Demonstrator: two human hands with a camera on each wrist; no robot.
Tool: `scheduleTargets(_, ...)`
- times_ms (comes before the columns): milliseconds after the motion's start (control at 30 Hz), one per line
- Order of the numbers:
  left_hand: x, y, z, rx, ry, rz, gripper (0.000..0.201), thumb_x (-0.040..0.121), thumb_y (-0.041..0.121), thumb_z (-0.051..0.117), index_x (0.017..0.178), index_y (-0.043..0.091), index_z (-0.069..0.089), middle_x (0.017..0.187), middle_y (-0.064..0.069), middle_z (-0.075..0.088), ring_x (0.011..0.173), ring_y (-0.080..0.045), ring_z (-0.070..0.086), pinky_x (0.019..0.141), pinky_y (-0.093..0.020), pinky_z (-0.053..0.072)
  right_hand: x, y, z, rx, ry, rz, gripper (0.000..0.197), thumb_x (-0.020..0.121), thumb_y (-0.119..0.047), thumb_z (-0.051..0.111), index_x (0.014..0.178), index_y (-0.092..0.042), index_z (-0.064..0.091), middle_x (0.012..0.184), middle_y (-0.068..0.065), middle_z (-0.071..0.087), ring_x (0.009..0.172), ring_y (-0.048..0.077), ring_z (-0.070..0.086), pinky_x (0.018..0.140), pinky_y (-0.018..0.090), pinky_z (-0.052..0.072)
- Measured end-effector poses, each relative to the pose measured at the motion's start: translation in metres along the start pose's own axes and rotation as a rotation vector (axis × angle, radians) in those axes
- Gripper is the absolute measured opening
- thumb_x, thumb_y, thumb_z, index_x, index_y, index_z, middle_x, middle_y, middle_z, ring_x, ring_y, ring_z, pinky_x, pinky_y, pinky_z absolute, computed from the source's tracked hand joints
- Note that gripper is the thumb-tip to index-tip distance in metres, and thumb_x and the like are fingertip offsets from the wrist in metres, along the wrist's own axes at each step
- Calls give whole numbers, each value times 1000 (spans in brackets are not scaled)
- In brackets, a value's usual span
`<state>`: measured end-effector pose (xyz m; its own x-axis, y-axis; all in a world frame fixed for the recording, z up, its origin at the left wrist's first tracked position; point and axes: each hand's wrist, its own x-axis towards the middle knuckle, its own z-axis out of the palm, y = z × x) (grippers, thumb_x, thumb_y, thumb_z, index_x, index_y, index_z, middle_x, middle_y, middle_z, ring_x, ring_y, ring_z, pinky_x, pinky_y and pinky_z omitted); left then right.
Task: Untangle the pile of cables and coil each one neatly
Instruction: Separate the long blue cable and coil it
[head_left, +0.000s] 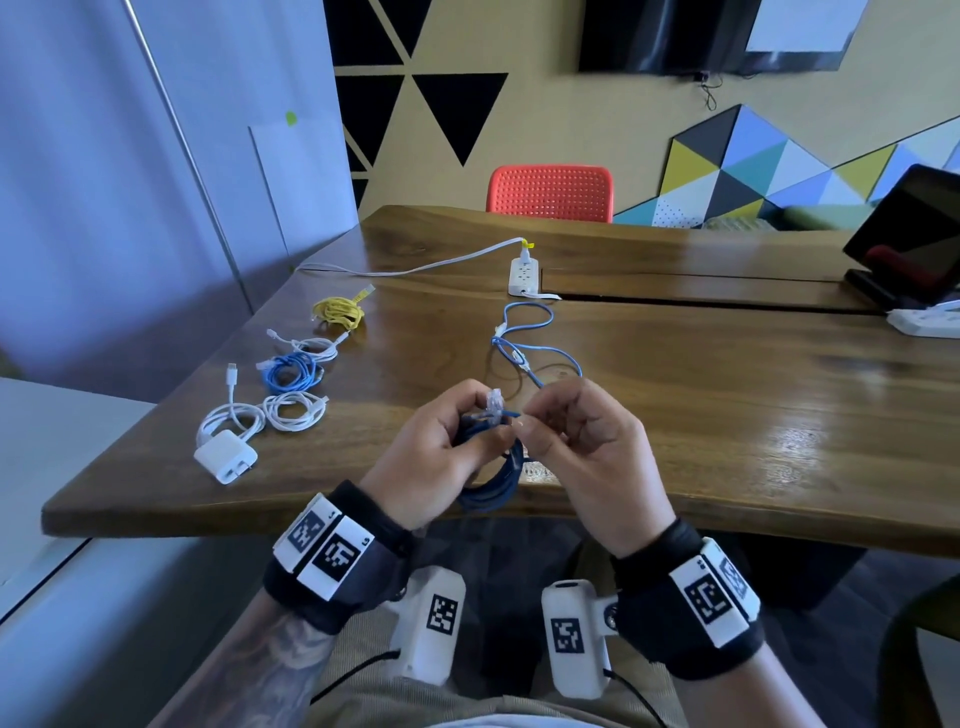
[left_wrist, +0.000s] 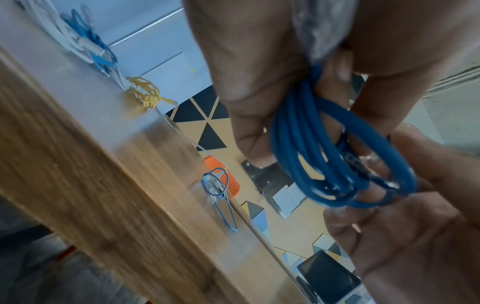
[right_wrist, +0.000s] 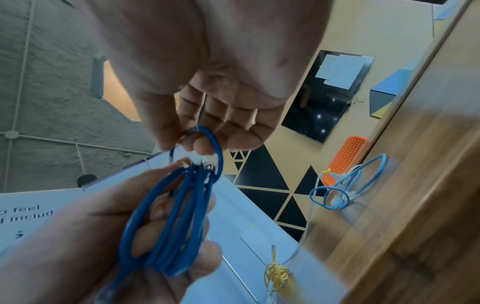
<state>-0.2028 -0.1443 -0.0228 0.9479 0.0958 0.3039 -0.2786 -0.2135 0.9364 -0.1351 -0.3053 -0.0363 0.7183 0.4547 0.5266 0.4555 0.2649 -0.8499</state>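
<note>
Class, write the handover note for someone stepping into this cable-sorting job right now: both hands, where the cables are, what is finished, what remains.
Left hand: grips the dark blue coil above the table's near edge.
Right hand: pinches that cable's end, apparently tucking it round the coil.
Done: yellow coil, blue coil, white coils and charger cable lie coiled at the left.
Left: finish this coil and set it down; the light blue cable at mid-table is loose and looks tangled with another.
</note>
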Motion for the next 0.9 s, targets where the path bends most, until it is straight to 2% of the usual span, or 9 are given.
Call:
scheduleTargets(167, -1, 4, -1, -80, -79, -77, 12, 94, 17, 56, 91, 6, 52, 61, 4, 35, 50, -12, 29, 47, -24, 26, 3, -1, -6, 41, -48, 70, 9, 88, -8, 74, 84, -8, 66, 73, 2, 67, 65, 14, 57, 61, 36, 50)
scheduleTargets(267, -4, 7, 0, -93, -127, -105, 10, 95, 14, 53, 93, 6, 59, 62, 4, 35, 53, -11, 29, 48, -21, 27, 6, 0, -11, 41, -101, 118, 12, 89, -5, 74, 83, -8, 64, 71, -1, 66, 64, 14, 56, 61, 30, 50)
scheduleTargets(433, -4, 15, 2, -31, -158, -83, 28, 95, 6, 50, 86, 24, 70, 58, 15, 46, 52, -7, 34, 50, -18, 28, 9, -3, -14, 68, -159, 194, 11, 86, -12, 71, 89, -12, 61, 71, -4, 55, 60, 15, 47, 55, 26, 42)
scheduleTargets(533, -4, 20, 4, -3, -180, -76, 27, 100, -2, 44, 98, 11, 67, 56, 17, 52, 51, 0, 39, 50, -13, 32, 10, -4, -12, 71, -168, 216, 22, 85, -12, 67, 107, -16, 66, 76, 1, 45, 61, 17, 43, 56, 26, 41)
scheduleTargets(600, -5, 25, 6, -10, -211, -80, 24, 102, -8, 38, 110, -3, 61, 55, 20, 57, 50, 5, 50, 52, -5, 36, 10, -5, -12, 30, -180, 203, 25, 87, -14, 66, 109, -21, 72, 74, -2, 45, 61, 16, 43, 57, 25, 42)
scheduleTargets(667, -7, 29, 7, -35, -219, -80, 26, 104, -3, 35, 117, -9, 57, 54, 20, 58, 51, 6, 54, 53, -4, 38, 9, -5, -12, 11, -189, 193, 21, 92, -11, 68, 109, -21, 74, 71, -8, 47, 60, 10, 47, 58, 23, 44)
scheduleTargets(733, -8, 27, 6, -83, -176, -97, 28, 105, 11, 42, 117, -8, 59, 56, 17, 50, 49, 1, 41, 49, -10, 32, 8, -6, -12, 6, -188, 159, 20, 95, -8, 66, 112, -17, 74, 72, -10, 52, 63, 6, 53, 61, 20, 46)
scheduleTargets(800, -7, 22, 4, -110, -137, -103, 37, 101, 26, 50, 121, -2, 62, 62, 6, 34, 53, -11, 27, 47, -21, 23, 8, -7, -13, -21, -177, 97, 21, 94, -13, 64, 113, -15, 73, 81, -5, 60, 71, 6, 57, 68, 20, 47)
scheduleTargets(900, -7, 21, 5, -148, -126, -105, 42, 97, 32, 53, 121, -1, 62, 63, 3, 28, 52, -12, 23, 46, -24, 21, 8, -9, -15, 3, -191, 86, 21, 94, -14, 63, 113, -14, 72, 90, 8, 63, 78, 11, 59, 73, 24, 49)
